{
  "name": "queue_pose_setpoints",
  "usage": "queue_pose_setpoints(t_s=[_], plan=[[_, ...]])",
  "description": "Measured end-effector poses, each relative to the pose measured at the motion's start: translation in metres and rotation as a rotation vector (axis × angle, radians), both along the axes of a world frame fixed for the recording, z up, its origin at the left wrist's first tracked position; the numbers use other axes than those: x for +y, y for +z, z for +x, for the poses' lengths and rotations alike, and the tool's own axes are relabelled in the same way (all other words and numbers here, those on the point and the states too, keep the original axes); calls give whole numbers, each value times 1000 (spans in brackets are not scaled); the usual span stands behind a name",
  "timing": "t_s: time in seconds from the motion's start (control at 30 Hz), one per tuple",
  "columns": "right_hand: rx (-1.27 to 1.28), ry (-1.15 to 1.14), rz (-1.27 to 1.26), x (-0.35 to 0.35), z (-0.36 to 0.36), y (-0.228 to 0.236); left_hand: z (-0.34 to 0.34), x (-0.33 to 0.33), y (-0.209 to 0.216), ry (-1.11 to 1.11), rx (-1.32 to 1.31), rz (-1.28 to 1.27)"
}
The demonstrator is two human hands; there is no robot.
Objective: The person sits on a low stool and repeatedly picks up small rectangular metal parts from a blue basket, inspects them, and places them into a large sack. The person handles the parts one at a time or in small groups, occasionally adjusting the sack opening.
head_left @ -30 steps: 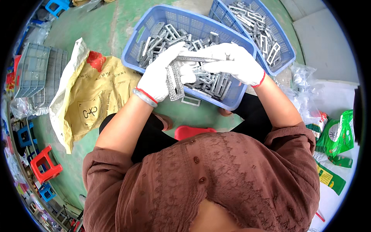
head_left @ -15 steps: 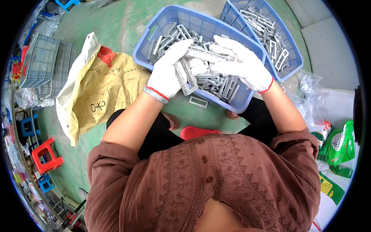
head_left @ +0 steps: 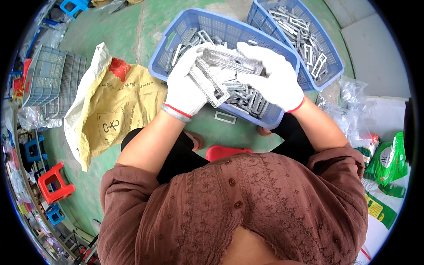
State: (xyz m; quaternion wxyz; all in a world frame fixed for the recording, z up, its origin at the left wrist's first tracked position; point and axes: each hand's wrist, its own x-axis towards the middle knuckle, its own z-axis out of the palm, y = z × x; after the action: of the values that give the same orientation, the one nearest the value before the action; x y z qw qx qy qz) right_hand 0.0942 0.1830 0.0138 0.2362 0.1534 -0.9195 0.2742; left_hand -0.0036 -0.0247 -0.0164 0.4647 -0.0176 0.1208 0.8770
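Observation:
Both my hands wear white gloves with red cuffs and are held above a blue plastic basket (head_left: 221, 24) heaped with grey rectangular metal frames. My left hand (head_left: 183, 88) is closed around several of these frames; one slanting metal frame (head_left: 204, 83) lies across its palm and pokes out toward me. Higher up, another metal frame (head_left: 227, 60) spans the gap between the hands, blurred by motion. My right hand (head_left: 278, 79) grips its right end between thumb and fingers. How many pieces the left hand holds is partly hidden.
A second blue basket (head_left: 267, 22) of metal frames stands at the far right. One loose frame (head_left: 224, 121) lies on the green floor before me. At left are a yellow sack (head_left: 137, 95), grey crates (head_left: 42, 79) and a red stool (head_left: 55, 187). Green bags (head_left: 388, 161) sit at right.
My right hand has moved slightly left and closer to the left hand. The spanning frame has shifted left and the frame in my left palm has turned to a steeper slant.

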Motion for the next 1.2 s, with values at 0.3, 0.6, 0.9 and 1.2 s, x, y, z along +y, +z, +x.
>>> queue_pose_setpoints(t_s=[0.3, 0.6, 0.9, 1.2], plan=[[-106, 72, 177, -18, 4, 2, 3, -1, 5, -16, 73, -150], [-1121, -156, 491, 64, -44, -130, -37, -26, 27, 162, -8, -188], [-1289, -185, 233, -33, -82, -246, -46, -39, 19, 100, 2, -52], [-1420, -455, 91, -49, -87, -276, -46, -31, 21, 299, 126, -238]])
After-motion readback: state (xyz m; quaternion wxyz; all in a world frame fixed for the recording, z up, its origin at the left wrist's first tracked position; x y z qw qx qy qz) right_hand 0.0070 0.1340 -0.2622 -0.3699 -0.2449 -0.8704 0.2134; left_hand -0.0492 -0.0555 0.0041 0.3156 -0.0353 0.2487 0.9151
